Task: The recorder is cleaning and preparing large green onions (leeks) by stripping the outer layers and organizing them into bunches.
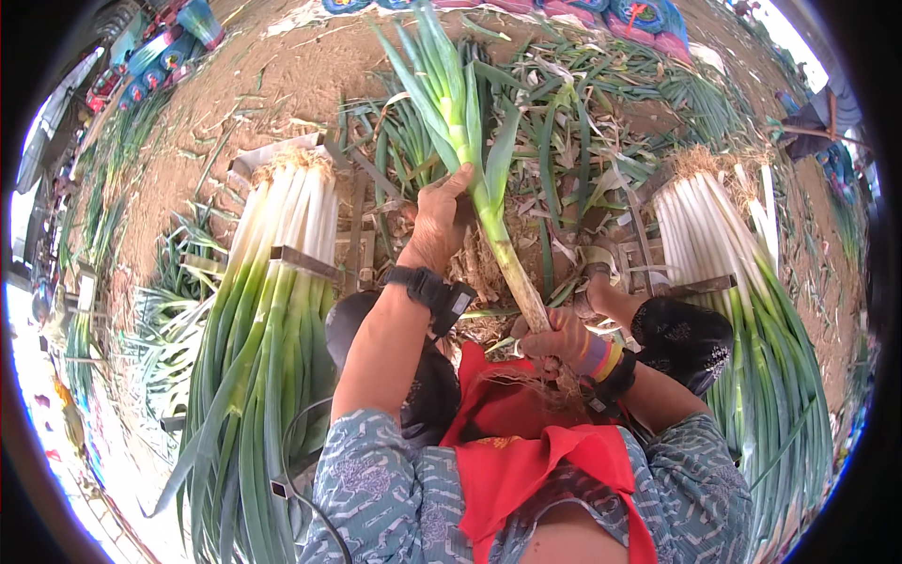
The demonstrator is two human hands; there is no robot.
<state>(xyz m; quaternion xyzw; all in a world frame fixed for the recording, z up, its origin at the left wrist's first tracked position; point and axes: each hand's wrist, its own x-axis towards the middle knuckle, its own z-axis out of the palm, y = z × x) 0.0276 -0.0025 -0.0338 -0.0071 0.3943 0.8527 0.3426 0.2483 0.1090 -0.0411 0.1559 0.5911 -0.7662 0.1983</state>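
Observation:
A long green onion point(507, 258) slants across the middle in front of me, green leaves at the far end and stringy roots close to my lap. My left hand point(440, 214) is closed around it just below the leaves, thumb along the stalk. Around the soiled lower end, above the roots, my right hand point(564, 343) is closed; purple and yellow bands show near its wrist. The stalk between the two hands is bare to view, pale and brownish towards the roots.
To my left, a bundle of green onions point(291, 216) lies in a metal rack point(305, 261). Another bundle point(700, 216) rests in a rack at my right. Cut leaves and peelings point(564, 141) litter the soil ahead. Blue and pink packs point(648, 23) stand at the far edge.

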